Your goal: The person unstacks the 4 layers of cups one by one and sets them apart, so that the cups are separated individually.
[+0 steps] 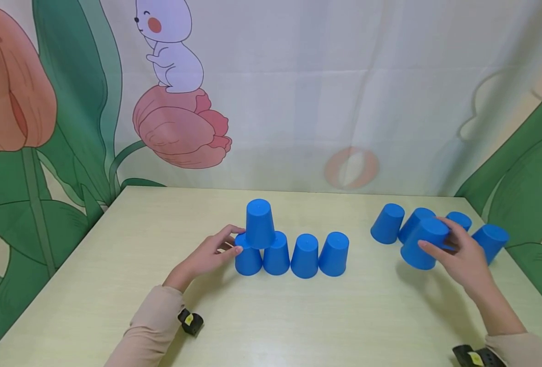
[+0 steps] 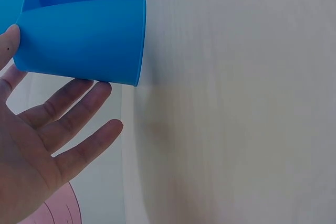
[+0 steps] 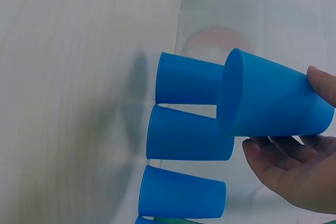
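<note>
My right hand (image 1: 465,262), at the right of the frame, clamps a mouth-down blue cup (image 1: 414,253) between thumb and fingers, off the tabletop (image 1: 326,321). Left of centre, my left hand (image 1: 208,253) touches the row's left-end cup (image 1: 249,263), fingers spread rather than wrapped round it. Three neighbouring cups (image 1: 305,257) continue that row rightward; an upper cup (image 1: 259,224) bridges its first two. A nudge from my left fingers could part that pair and topple it. At right, behind my carried cup, stand more upturned cups (image 1: 387,224); swinging wide might clip them.

Pale table (image 1: 298,321): four inverted blue cups (image 1: 305,257) in row; more cups (image 1: 387,224) right.
</note>
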The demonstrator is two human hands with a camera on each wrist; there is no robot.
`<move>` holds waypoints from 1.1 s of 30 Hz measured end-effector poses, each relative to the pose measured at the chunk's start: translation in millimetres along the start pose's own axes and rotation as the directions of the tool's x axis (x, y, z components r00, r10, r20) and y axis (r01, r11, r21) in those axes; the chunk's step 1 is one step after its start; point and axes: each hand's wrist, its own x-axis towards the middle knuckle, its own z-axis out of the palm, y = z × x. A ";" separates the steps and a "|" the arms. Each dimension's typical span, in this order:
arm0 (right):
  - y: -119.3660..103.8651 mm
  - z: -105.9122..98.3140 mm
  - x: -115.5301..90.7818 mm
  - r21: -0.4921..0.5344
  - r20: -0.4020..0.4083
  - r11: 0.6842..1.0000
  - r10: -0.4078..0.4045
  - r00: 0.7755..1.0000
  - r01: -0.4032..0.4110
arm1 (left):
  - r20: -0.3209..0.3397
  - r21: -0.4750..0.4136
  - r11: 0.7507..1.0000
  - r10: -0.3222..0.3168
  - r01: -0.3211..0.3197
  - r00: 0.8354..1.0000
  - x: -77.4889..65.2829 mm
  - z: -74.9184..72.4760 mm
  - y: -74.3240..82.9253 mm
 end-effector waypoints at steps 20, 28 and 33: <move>14.9 -27.0 6.7 -0.051 -0.027 0.991 0.121 0.992 -0.122 | -0.001 0.005 1.000 -0.003 0.003 1.000 -0.1 0.8 -0.4; -27.4 -44.6 -9.0 -0.056 0.008 0.991 0.125 0.992 -0.125 | -0.002 -0.008 0.999 -0.036 0.036 0.999 0.2 0.2 0.7; -46.4 -51.8 -18.6 -0.080 0.025 0.988 0.138 0.990 -0.135 | -0.001 -0.006 0.999 -0.035 0.035 0.999 0.0 -0.4 0.4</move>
